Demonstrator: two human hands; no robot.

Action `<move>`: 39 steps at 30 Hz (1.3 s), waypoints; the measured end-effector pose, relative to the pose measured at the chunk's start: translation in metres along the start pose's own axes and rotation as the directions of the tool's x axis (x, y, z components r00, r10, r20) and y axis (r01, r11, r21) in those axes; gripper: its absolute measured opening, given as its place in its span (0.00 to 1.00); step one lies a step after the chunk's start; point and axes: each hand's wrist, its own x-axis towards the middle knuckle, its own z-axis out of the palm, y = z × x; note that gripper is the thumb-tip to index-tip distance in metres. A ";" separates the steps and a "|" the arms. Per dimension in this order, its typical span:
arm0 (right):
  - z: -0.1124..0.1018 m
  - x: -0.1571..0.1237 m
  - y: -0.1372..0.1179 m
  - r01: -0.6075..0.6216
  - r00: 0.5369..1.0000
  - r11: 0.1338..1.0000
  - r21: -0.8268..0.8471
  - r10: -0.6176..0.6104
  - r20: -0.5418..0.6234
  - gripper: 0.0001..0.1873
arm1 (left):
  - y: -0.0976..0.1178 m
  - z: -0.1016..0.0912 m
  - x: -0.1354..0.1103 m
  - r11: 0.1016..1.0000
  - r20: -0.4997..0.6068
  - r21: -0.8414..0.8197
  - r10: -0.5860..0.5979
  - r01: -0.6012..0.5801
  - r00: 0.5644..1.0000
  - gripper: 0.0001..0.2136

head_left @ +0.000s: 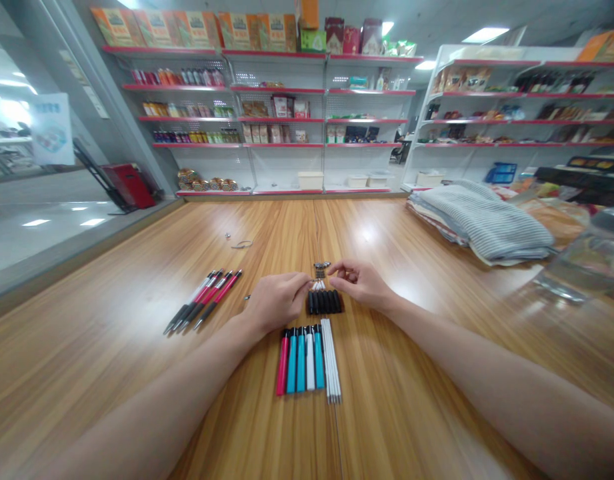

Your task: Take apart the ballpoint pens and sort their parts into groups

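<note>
My left hand [275,300] and my right hand [359,281] meet over a small heap of metal springs and pen tips [321,268] on the wooden table [411,373]. Both hands have their fingers pinched together on tiny parts from that heap. Just below them lies a row of black pen grips [325,301]. Nearer to me sits a row of pen barrels [301,359], one red, several blue and white, with thin white refills [331,360] at their right. Several assembled red and black pens [203,300] lie to the left.
A folded pile of striped grey cloth [484,220] lies at the right rear of the table. A small metal ring and clip [241,244] lie at the far left. Shop shelves with packaged goods [287,107] line the back wall.
</note>
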 end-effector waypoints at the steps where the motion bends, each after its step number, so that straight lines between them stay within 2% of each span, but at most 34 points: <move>1: 0.003 -0.001 -0.001 0.030 1.000 1.000 0.000 -0.030 0.001 0.14 | 0.000 0.001 0.000 1.000 0.002 -0.008 0.029 -0.029 1.000 0.12; 5: 0.011 -0.002 -0.005 0.088 0.996 0.996 -0.029 -0.088 0.025 0.16 | -0.001 0.004 -0.001 0.996 0.003 0.005 0.093 -0.093 0.996 0.13; 9: 0.012 -0.002 -0.004 0.103 0.995 0.993 -0.052 -0.103 0.009 0.14 | -0.001 0.005 0.000 0.997 0.008 0.023 0.078 -0.078 0.997 0.14; 12: 0.008 0.001 0.003 0.052 0.995 0.993 -0.103 -0.060 -0.077 0.14 | -0.003 0.004 0.000 0.999 -0.007 0.053 0.009 -0.009 1.000 0.14; 15: 0.003 0.006 0.012 -0.038 0.985 0.970 -0.241 -0.004 -0.171 0.14 | -0.004 0.003 0.000 0.992 -0.029 0.101 -0.079 0.081 0.996 0.15; 22: -0.001 0.019 0.024 -0.173 0.974 0.860 -0.481 0.077 -0.211 0.14 | -0.006 0.004 0.002 0.977 0.008 0.097 -0.190 0.188 0.982 0.16; 27: 0.002 0.017 0.018 -0.181 0.978 0.818 -0.545 0.093 -0.185 0.15 | -0.004 0.005 0.004 0.976 0.019 0.070 -0.208 0.206 0.978 0.16; 32: 0.001 0.014 0.019 -0.123 0.991 0.829 -0.546 0.075 -0.109 0.13 | -0.005 0.005 0.003 0.975 0.023 0.066 -0.216 0.214 0.976 0.17; 39: 0.000 0.016 0.023 -0.120 0.992 0.835 -0.538 0.078 -0.099 0.11 | -0.008 0.006 0.003 0.976 0.022 0.062 -0.212 0.210 0.977 0.18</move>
